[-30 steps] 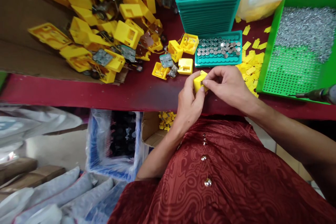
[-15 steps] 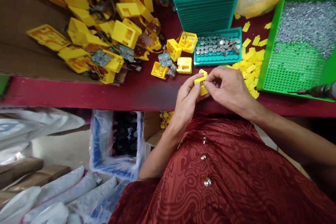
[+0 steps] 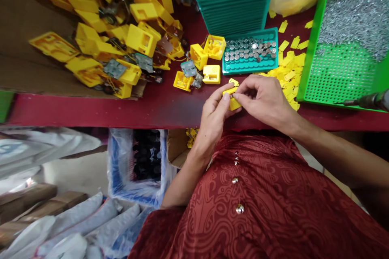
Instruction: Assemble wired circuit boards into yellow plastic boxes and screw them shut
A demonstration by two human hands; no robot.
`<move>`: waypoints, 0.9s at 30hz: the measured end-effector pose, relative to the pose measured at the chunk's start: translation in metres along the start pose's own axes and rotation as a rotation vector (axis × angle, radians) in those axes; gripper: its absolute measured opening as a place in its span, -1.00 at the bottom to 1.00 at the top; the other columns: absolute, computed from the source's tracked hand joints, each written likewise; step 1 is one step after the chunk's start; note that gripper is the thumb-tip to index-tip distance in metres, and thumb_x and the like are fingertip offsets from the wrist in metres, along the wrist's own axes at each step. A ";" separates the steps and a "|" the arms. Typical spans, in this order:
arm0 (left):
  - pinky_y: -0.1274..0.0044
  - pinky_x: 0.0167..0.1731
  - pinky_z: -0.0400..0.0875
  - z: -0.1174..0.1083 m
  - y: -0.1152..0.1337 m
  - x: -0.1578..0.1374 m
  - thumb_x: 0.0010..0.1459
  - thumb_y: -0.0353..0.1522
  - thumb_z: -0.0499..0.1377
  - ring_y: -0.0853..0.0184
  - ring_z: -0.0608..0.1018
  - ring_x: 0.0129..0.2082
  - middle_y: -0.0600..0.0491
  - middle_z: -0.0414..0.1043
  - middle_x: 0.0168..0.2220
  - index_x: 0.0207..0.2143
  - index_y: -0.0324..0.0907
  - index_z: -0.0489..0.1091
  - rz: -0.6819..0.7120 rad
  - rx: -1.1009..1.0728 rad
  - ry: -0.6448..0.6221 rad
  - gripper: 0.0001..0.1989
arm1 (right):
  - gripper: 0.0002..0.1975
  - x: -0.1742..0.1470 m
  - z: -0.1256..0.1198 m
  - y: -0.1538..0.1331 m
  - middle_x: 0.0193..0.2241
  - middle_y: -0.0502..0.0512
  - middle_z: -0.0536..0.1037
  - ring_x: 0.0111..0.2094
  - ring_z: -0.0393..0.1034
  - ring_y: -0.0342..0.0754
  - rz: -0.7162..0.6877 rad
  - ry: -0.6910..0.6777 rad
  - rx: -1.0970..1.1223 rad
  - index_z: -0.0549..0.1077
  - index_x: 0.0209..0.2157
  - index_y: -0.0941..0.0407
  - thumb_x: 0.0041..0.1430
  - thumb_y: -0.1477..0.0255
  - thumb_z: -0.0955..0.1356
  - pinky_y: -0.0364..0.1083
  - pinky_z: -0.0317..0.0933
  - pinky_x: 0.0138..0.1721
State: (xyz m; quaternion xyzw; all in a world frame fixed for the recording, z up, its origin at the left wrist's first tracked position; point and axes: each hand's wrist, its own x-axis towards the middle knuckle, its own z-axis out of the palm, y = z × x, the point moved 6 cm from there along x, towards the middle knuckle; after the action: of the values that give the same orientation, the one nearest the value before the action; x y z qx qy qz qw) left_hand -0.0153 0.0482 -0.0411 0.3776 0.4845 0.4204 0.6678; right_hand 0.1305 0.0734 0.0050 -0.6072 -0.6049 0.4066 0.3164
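My left hand is wrapped round a small yellow plastic housing at the table's front edge. The fingers of my right hand are pinched together at the housing's opening; what they hold is too small and hidden to name. A small yellow cover piece shows just beyond the housing, near my left fingertips. Behind my hands lies a teal tray with rows of silver button cells. Left of it are several opened yellow housings with wired parts.
A tall stack of teal trays stands behind. At right are loose yellow covers and a green basket of small metal screws, with a screwdriver tip over it. A cardboard box with many yellow housings fills the left.
My right fingertips have shifted slightly on the housing, and a small dark, shiny spot in its opening shows more clearly. The whole view has moved a little.
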 end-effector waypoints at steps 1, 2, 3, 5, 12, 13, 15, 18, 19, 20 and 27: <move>0.47 -0.09 0.70 0.002 0.001 0.000 0.30 -0.12 0.35 0.24 0.71 0.01 -0.08 0.65 0.14 0.07 -0.13 0.55 -0.006 0.002 0.002 -0.61 | -0.90 -0.001 0.000 0.000 -0.44 0.03 0.58 -0.43 0.29 -0.22 -0.009 0.007 -0.006 0.59 -0.42 0.23 0.16 0.60 0.41 -0.13 0.14 -0.29; 0.48 -0.11 0.70 0.004 0.002 0.001 0.29 -0.16 0.34 0.26 0.72 -0.04 -0.07 0.67 0.09 0.05 -0.14 0.54 -0.011 0.010 0.007 -0.63 | -0.90 -0.003 -0.001 0.000 -0.44 0.03 0.57 -0.44 0.28 -0.22 -0.011 0.009 -0.012 0.60 -0.41 0.23 0.17 0.60 0.41 -0.13 0.14 -0.29; 0.49 -0.14 0.70 0.005 0.002 0.001 0.27 -0.19 0.34 0.28 0.72 -0.09 -0.05 0.68 0.04 0.03 -0.15 0.53 -0.015 0.027 0.014 -0.66 | -0.90 -0.004 -0.001 0.000 -0.44 0.03 0.57 -0.44 0.27 -0.23 -0.010 0.009 -0.023 0.60 -0.40 0.23 0.16 0.60 0.40 -0.13 0.14 -0.29; 0.51 -0.21 0.70 0.007 0.004 0.003 0.26 -0.26 0.31 0.32 0.72 -0.19 -0.03 0.69 -0.07 0.00 -0.17 0.51 -0.013 0.086 0.042 -0.70 | -0.89 -0.005 -0.001 -0.001 -0.44 0.04 0.57 -0.44 0.27 -0.23 -0.016 0.009 -0.063 0.61 -0.39 0.23 0.15 0.61 0.40 -0.13 0.14 -0.28; 0.52 -0.25 0.71 0.002 0.012 0.005 0.23 -0.39 0.20 0.36 0.69 -0.26 0.00 0.67 -0.14 -0.02 -0.21 0.50 0.032 0.240 0.122 -0.72 | -0.88 -0.007 -0.004 -0.001 -0.43 0.05 0.59 -0.44 0.30 -0.22 -0.030 0.044 -0.060 0.63 -0.40 0.22 0.15 0.60 0.41 -0.15 0.15 -0.32; 0.51 -0.26 0.72 0.001 0.013 0.005 0.23 -0.38 0.20 0.34 0.70 -0.24 -0.03 0.67 -0.10 -0.01 -0.21 0.49 0.040 0.236 0.118 -0.72 | -0.88 -0.007 -0.006 -0.001 -0.44 0.05 0.59 -0.45 0.31 -0.21 -0.012 0.047 -0.032 0.63 -0.40 0.21 0.16 0.59 0.41 -0.15 0.14 -0.34; 0.49 -0.27 0.72 -0.001 0.013 0.005 0.23 -0.35 0.21 0.30 0.72 -0.20 -0.07 0.68 -0.03 0.00 -0.21 0.49 0.048 0.225 0.107 -0.71 | -0.89 -0.007 -0.009 0.001 -0.46 0.04 0.59 -0.46 0.31 -0.21 0.029 0.055 0.016 0.64 -0.41 0.20 0.15 0.57 0.42 -0.17 0.13 -0.39; 0.47 -0.29 0.73 -0.002 0.013 0.005 0.24 -0.33 0.20 0.28 0.73 -0.18 -0.11 0.67 0.04 0.01 -0.20 0.49 0.044 0.210 0.097 -0.70 | -0.90 -0.006 -0.013 0.001 -0.47 0.03 0.59 -0.49 0.29 -0.22 0.078 0.067 0.055 0.65 -0.41 0.18 0.14 0.57 0.44 -0.17 0.12 -0.43; 0.47 -0.28 0.73 -0.002 0.013 0.005 0.25 -0.32 0.20 0.28 0.73 -0.19 -0.12 0.67 0.05 0.01 -0.20 0.49 0.042 0.207 0.095 -0.70 | -0.91 -0.006 -0.013 0.000 -0.48 0.03 0.58 -0.50 0.28 -0.22 0.086 0.065 0.065 0.64 -0.41 0.18 0.14 0.57 0.44 -0.18 0.12 -0.44; 0.46 -0.27 0.73 -0.003 0.013 0.005 0.25 -0.32 0.20 0.28 0.73 -0.19 -0.12 0.67 0.06 0.01 -0.20 0.49 0.042 0.203 0.093 -0.70 | -0.90 -0.006 -0.012 0.000 -0.48 0.02 0.58 -0.50 0.28 -0.22 0.090 0.059 0.073 0.64 -0.42 0.18 0.14 0.57 0.44 -0.17 0.12 -0.44; 0.46 -0.25 0.71 -0.002 0.015 0.004 0.23 -0.34 0.21 0.30 0.70 -0.22 -0.07 0.68 -0.03 -0.01 -0.19 0.51 0.063 0.197 0.095 -0.71 | -0.88 -0.005 -0.002 -0.008 -0.47 0.02 0.59 -0.48 0.29 -0.23 0.049 0.015 0.111 0.63 -0.43 0.20 0.15 0.60 0.43 -0.16 0.17 -0.37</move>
State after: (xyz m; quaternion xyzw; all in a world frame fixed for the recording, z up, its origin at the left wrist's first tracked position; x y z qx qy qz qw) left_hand -0.0191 0.0570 -0.0293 0.4362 0.5423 0.4091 0.5902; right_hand 0.1290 0.0688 0.0137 -0.6063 -0.5638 0.4428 0.3441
